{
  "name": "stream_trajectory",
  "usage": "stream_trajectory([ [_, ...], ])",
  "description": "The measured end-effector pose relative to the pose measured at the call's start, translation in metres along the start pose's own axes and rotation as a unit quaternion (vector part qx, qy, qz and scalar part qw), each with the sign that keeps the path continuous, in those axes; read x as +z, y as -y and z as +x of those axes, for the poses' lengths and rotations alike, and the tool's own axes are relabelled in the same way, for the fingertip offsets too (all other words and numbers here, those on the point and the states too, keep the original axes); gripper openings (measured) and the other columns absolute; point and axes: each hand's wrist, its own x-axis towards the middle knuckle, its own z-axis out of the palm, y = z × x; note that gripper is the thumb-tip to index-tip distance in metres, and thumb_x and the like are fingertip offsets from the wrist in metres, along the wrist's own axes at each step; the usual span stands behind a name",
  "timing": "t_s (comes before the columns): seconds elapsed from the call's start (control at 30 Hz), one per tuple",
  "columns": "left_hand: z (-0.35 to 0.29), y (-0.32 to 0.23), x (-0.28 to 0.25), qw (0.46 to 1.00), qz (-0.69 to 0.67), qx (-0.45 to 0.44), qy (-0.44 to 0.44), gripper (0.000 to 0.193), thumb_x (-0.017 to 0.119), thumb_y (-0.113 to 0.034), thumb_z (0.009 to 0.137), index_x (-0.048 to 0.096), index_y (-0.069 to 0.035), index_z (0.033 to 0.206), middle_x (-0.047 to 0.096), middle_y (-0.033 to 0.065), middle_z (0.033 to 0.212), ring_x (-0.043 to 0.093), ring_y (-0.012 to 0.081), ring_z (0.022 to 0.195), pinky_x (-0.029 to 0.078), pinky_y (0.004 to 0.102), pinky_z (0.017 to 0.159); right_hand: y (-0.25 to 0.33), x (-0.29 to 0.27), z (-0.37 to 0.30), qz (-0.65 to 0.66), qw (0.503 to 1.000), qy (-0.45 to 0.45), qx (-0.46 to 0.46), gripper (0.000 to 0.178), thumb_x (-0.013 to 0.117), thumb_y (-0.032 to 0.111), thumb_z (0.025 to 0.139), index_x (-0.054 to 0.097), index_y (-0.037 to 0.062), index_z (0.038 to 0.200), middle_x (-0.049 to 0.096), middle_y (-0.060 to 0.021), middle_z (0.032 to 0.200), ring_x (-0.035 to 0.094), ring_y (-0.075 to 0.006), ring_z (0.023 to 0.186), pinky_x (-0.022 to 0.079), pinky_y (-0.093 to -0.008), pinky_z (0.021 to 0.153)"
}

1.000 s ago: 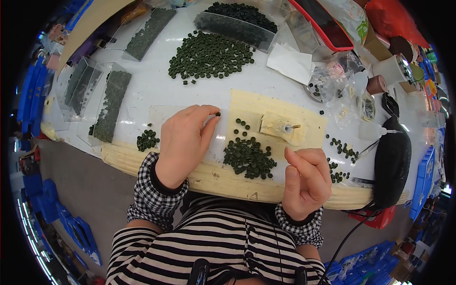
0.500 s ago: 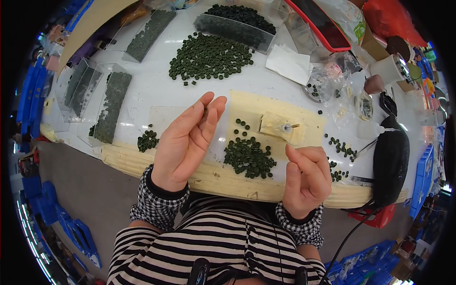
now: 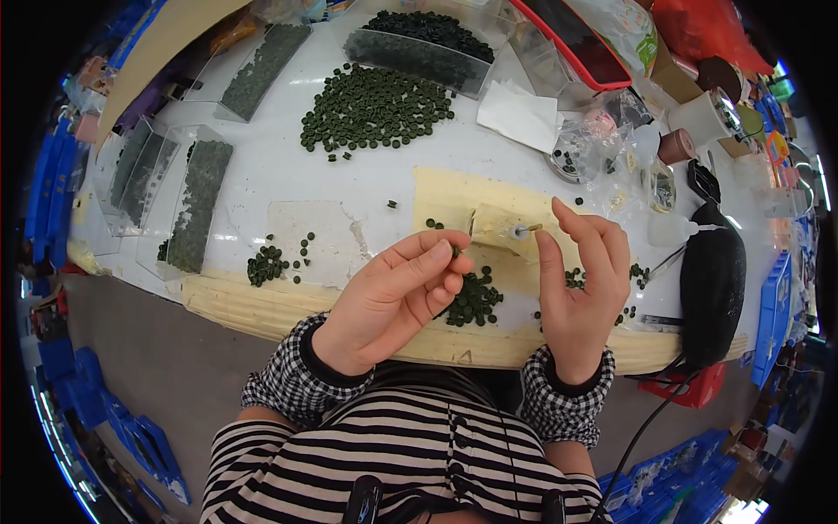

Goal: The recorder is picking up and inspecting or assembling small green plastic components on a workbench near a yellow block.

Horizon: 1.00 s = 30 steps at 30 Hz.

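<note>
My left hand is closed in a pinch, with a small dark green disc showing at the thumb and fingertips. It hovers over the near pile of green discs and hides part of it. My right hand is open, thumb and forefinger apart, just right of a thin brownish pin. That pin sticks out of a white collar on a tape-covered block. Under the block lies a yellowish sheet. Whether the right fingers touch the pin I cannot tell.
A large spread of green discs lies at the back, before a clear bin of discs. Other clear boxes stand left. A small disc heap is near the front edge. A black pouch and white tissue lie right.
My left hand has moved right and turned from loosely cupped to pinching a disc near the block. My right hand has spread its thumb and forefinger and moved up beside the pin.
</note>
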Motion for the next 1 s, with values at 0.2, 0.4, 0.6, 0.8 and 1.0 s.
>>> stream_trajectory([
  [0.2, 0.001, 0.002, 0.001, 1.0, -0.003, -0.008, 0.022, 0.028, 0.053, -0.015, 0.099, 0.056, 0.0, 0.123, 0.065, 0.0048, 0.099, 0.06, 0.007, 0.083, 0.052, 0.0167, 0.074, -0.002, 0.0, 0.0, 0.014, 1.0, 0.013, -0.023, 0.019, 0.073, 0.001, 0.076, 0.07, 0.0023, 0.095, 0.057, -0.0079, 0.084, 0.053, -0.0223, 0.077, 0.043, -0.0315, 0.068],
  [0.4, 0.0, 0.001, 0.001, 0.999, -0.01, -0.009, 0.033, 0.027, 0.053, -0.014, 0.099, 0.057, 0.001, 0.121, 0.066, 0.0066, 0.1, 0.062, 0.0068, 0.082, 0.053, 0.0157, 0.073, 0.013, -0.012, -0.007, 0.119, 0.986, -0.117, -0.022, 0.013, 0.072, 0.0, 0.077, 0.069, -0.0002, 0.089, 0.06, -0.0088, 0.085, 0.055, -0.0198, 0.076, 0.043, -0.0283, 0.067],
  [0.6, 0.001, 0.003, 0.003, 0.999, -0.018, -0.026, 0.032, 0.026, 0.05, -0.019, 0.101, 0.058, 0.001, 0.116, 0.068, 0.007, 0.096, 0.065, 0.0084, 0.078, 0.054, 0.0163, 0.07, 0.011, -0.002, -0.016, 0.312, 0.948, -0.046, 0.027, 0.009, 0.065, 0.001, 0.086, 0.061, -0.0021, 0.094, 0.06, -0.0096, 0.089, 0.055, -0.0182, 0.077, 0.045, -0.0279, 0.074],
  [0.8, 0.002, 0.006, 0.0, 0.999, -0.009, -0.02, 0.035, 0.026, 0.048, -0.023, 0.101, 0.059, -0.001, 0.11, 0.068, 0.0072, 0.095, 0.066, 0.01, 0.081, 0.055, 0.0163, 0.07, 0.022, 0.005, -0.018, 0.39, 0.919, -0.005, 0.051, 0.008, 0.054, 0.004, 0.095, 0.053, -0.0013, 0.101, 0.061, -0.0117, 0.091, 0.06, -0.0168, 0.086, 0.047, -0.0274, 0.08],
  [1.0, 0.001, 0.009, 0.0, 0.999, 0.005, -0.025, 0.021, 0.019, 0.05, -0.02, 0.1, 0.057, -0.004, 0.107, 0.065, 0.0055, 0.094, 0.063, 0.009, 0.081, 0.053, 0.0165, 0.068, 0.017, 0.011, -0.02, 0.384, 0.922, -0.028, 0.029, 0.008, 0.052, 0.004, 0.096, 0.051, -0.001, 0.101, 0.063, -0.0116, 0.091, 0.062, -0.018, 0.083, 0.049, -0.0273, 0.076],
])
